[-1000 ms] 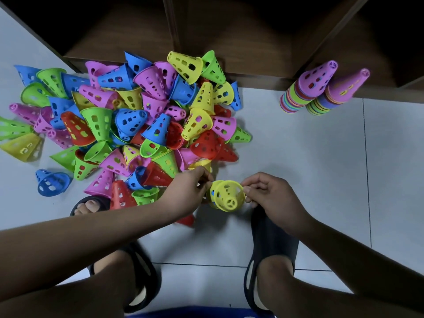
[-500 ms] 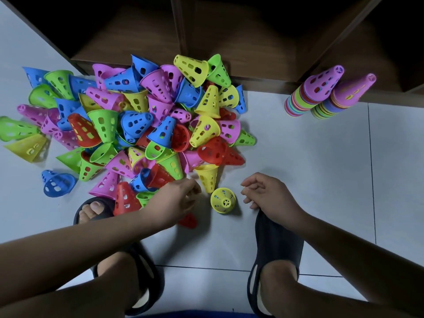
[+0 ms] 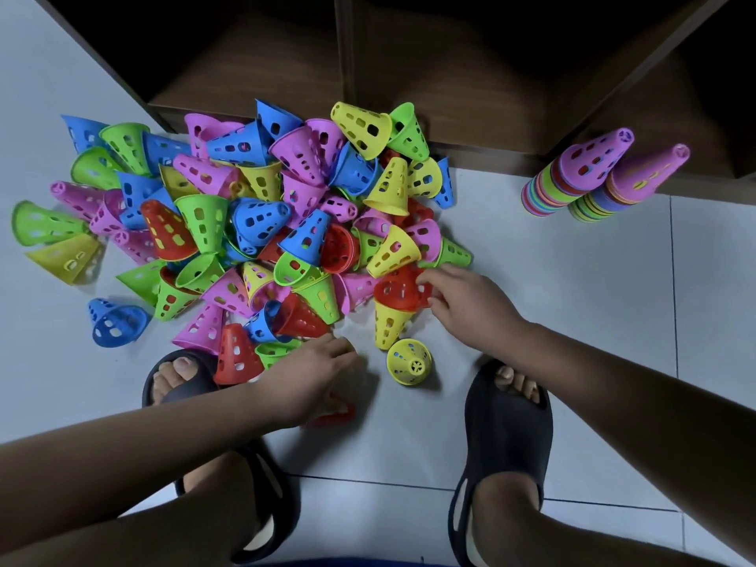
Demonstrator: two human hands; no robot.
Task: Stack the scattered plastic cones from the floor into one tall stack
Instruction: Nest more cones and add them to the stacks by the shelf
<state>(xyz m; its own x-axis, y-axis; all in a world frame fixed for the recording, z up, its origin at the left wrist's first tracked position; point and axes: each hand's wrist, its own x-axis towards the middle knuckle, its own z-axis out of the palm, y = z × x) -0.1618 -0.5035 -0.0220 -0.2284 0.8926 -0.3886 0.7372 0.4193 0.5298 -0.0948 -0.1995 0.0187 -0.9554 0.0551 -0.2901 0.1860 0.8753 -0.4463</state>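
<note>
Both hands have let go of the yellow cone (image 3: 409, 362), now standing alone at lower centre. Right hand (image 3: 470, 304) pinches a red cone (image 3: 399, 290) at the pile's (image 3: 245, 223) edge; left hand (image 3: 315, 374) reaches low, grip unclear. Pulling red could tumble the cones leaning on it.
</note>
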